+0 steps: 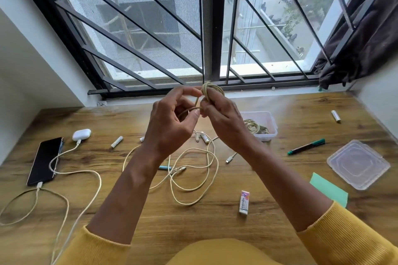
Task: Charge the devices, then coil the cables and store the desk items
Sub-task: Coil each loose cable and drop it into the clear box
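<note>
Above the wooden desk (150, 221), my right hand (224, 118) grips a small coil of cream cable (210, 90) wound around its fingers. My left hand (172, 122) pinches the loose strand of that cable just beside the coil. More cream cable (193, 170) lies in loose loops on the desk below my hands. At the left a black phone (45, 161) and a white earbud case (81, 134) each have a cable plugged in.
A clear plastic box (269, 120) holding rubber bands stands behind my right hand, its lid (358, 164) at the far right. Batteries (117, 141), a green marker (307, 146), an eraser (244, 202) and a green sticky pad (329, 189) lie scattered about.
</note>
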Demonstrator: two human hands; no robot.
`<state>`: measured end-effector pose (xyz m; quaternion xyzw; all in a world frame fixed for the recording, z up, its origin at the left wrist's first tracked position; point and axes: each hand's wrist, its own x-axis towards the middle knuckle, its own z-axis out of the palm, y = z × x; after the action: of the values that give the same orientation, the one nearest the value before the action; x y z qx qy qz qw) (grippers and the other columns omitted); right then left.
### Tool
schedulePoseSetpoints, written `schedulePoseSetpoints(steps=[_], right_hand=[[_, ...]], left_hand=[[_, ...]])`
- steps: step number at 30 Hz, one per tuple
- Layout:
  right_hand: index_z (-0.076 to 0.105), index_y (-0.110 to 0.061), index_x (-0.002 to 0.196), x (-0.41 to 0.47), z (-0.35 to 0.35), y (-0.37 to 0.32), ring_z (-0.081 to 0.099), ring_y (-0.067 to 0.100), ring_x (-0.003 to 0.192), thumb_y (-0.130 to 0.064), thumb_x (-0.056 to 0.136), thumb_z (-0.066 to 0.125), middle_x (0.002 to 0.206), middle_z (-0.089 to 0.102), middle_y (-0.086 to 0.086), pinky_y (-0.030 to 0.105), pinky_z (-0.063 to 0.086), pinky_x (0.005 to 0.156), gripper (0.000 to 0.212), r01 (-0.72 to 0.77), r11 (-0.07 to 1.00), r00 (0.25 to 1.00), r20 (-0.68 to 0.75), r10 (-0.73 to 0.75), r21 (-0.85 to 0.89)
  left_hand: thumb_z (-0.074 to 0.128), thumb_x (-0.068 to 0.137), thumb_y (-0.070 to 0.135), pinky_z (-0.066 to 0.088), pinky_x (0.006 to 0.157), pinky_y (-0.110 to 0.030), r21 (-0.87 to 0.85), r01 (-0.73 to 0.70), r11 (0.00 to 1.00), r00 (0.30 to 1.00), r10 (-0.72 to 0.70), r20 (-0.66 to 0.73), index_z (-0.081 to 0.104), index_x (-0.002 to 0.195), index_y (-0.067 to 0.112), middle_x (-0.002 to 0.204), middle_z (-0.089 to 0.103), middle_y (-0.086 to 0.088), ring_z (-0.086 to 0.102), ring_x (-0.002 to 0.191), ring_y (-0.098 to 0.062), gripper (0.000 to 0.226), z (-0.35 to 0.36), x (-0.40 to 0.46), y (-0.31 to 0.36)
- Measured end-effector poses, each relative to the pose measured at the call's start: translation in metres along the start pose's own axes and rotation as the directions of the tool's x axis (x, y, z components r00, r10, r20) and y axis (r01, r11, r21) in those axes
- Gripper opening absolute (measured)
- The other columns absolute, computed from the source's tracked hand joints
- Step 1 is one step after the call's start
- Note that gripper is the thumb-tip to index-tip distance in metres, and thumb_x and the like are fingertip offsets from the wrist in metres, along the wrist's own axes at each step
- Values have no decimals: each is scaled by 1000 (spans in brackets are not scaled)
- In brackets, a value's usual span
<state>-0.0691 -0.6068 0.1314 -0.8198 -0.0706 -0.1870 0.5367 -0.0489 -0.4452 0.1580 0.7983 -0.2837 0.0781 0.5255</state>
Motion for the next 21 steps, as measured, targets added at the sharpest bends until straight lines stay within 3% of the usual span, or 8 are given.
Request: schedulePoseSetpoints(steps=[2,4,7,11,15,17,21], right_hand=[[53,-8,92,1,-2,-1,50,36,79,-11,95,48,83,51,13,64,44,74,7,-16,999,999,42,14,48],[49,-2,89,1,-3,-4,46,39,83,-14,92,48,87,48,17,65,43,75,13,-43,995,996,82,35,94],[51,0,91,1,-2,-8,48,30,86,-18,95,49,90,49,15,60,43,80,18,-36,990,994,109,21,136],[56,-3,97,0,-2,-7,50,16,90,-20,102,49,95,52,8,53,46,81,19,-13,990,994,113,-3,138],[63,-8,112,1,1,-3,56,10,99,-23,105,47,110,62,-3,41,49,87,23,-6,995,995,101,-4,104],[65,-14,123,2,3,0,59,11,105,-26,107,46,117,64,-3,45,52,91,28,-10,996,997,82,3,91],[65,-13,121,3,6,2,64,18,104,-28,109,43,116,67,1,57,53,94,29,-45,994,997,59,39,98]], left_hand=[[73,90,0,56,62,-43,11,-6,1000,1000,6,-1,70,121,22,77,71,2,65,67,-23,37,0,1,0],[73,91,3,56,62,-45,4,11,1000,1000,-11,-7,72,119,24,76,70,0,66,68,-26,35,-1,3,-2],[71,93,12,56,61,-44,-18,60,998,997,-61,-38,71,113,27,72,72,-2,68,67,-29,25,2,5,-3],[72,99,22,48,57,-31,-26,132,991,983,-134,-124,67,112,23,68,74,1,68,59,-16,14,8,4,-4],[76,97,26,61,61,-40,-10,149,989,975,-148,-164,72,102,21,64,73,1,73,60,-19,8,10,1,-7],[77,96,30,62,62,-43,4,149,989,973,-146,-179,75,95,22,63,73,1,72,59,-20,9,11,1,-8],[78,95,29,62,62,-44,3,156,988,975,-153,-163,74,88,21,64,73,2,72,59,-20,11,12,1,-8]])
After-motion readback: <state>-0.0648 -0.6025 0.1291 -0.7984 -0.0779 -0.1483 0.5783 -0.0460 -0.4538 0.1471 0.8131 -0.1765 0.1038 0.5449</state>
